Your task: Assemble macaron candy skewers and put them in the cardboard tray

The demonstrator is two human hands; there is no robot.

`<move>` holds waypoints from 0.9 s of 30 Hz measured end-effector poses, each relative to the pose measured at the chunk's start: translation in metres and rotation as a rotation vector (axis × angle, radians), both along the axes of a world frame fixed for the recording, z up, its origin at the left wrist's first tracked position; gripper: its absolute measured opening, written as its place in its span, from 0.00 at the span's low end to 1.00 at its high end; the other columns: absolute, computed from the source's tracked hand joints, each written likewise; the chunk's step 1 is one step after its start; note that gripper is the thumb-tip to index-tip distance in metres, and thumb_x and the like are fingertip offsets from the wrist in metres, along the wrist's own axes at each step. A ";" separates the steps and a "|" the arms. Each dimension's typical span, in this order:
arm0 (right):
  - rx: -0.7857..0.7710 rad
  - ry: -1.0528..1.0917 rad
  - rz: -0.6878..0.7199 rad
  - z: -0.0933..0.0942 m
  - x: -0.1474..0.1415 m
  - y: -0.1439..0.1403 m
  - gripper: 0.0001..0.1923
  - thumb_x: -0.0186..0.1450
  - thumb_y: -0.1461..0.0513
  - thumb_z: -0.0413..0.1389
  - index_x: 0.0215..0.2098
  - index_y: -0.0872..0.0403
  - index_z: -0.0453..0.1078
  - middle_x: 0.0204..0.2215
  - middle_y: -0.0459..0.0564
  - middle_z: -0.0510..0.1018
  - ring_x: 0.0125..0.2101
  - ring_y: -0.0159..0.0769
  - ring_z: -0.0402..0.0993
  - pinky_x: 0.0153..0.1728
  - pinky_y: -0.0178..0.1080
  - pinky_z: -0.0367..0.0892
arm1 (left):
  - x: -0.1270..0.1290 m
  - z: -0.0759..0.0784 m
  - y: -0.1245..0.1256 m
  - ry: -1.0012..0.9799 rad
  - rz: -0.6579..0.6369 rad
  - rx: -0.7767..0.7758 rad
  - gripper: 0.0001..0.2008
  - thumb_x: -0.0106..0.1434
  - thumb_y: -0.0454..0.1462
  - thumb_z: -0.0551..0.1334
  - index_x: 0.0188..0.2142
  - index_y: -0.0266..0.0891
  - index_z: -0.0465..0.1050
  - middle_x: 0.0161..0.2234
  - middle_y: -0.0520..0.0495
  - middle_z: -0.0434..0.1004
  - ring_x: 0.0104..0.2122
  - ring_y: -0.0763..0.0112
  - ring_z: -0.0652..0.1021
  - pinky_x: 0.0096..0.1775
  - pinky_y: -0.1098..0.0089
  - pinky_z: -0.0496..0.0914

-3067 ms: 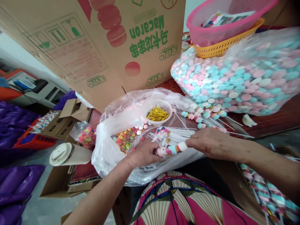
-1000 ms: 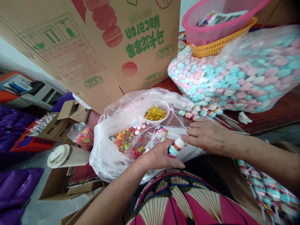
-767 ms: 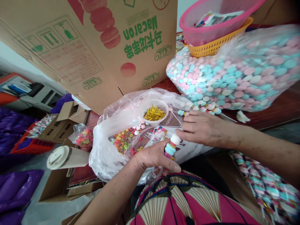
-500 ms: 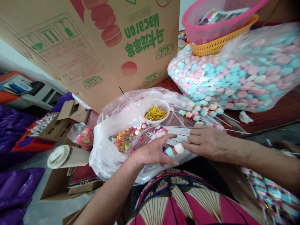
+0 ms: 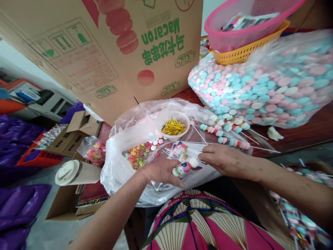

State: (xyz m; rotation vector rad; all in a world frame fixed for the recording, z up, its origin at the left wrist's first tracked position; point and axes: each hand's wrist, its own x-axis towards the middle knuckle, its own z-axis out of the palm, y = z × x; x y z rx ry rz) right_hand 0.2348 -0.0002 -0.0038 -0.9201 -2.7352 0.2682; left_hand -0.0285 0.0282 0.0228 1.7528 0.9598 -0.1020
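Over the plastic-lined tray [image 5: 122,173], at 6 o'clock of the gold-tie bowl [image 5: 174,126], my left hand [image 5: 160,171] is pinching the light, brittle candy skewer [image 5: 185,167] by its middle while my right hand [image 5: 223,159], fingers closed, is pinching its white tip.

A big cardboard box [image 5: 104,52] marked "Macaron" is seen at 11 o'clock. A pink basket [image 5: 247,24] is stacked in a yellow basket [image 5: 247,50] at 1 o'clock. A huge bag of pastel candies [image 5: 265,86] is laid at 2 o'clock. A lidded cup [image 5: 75,172] is tipped over at 8 o'clock.
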 end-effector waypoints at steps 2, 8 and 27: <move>0.057 -0.022 0.010 0.004 -0.005 0.000 0.12 0.61 0.73 0.48 0.33 0.56 0.71 0.26 0.49 0.72 0.26 0.33 0.65 0.27 0.35 0.53 | 0.008 -0.008 -0.009 -0.002 0.021 -0.113 0.17 0.50 0.45 0.69 0.38 0.40 0.74 0.28 0.53 0.74 0.26 0.71 0.74 0.29 0.73 0.68; -0.043 0.014 0.016 0.001 -0.025 0.003 0.09 0.62 0.71 0.49 0.33 0.57 0.70 0.28 0.49 0.73 0.27 0.33 0.66 0.28 0.35 0.54 | 0.028 -0.020 -0.020 -0.010 0.171 -0.188 0.18 0.51 0.43 0.68 0.39 0.38 0.72 0.23 0.55 0.70 0.19 0.76 0.68 0.23 0.76 0.64; 0.324 -0.002 0.009 0.033 0.000 -0.005 0.11 0.60 0.71 0.48 0.29 0.52 0.68 0.21 0.46 0.70 0.27 0.37 0.60 0.39 0.43 0.52 | 0.004 -0.004 -0.003 -0.014 -0.053 0.063 0.34 0.47 0.51 0.71 0.52 0.41 0.69 0.48 0.44 0.75 0.48 0.56 0.74 0.48 0.63 0.67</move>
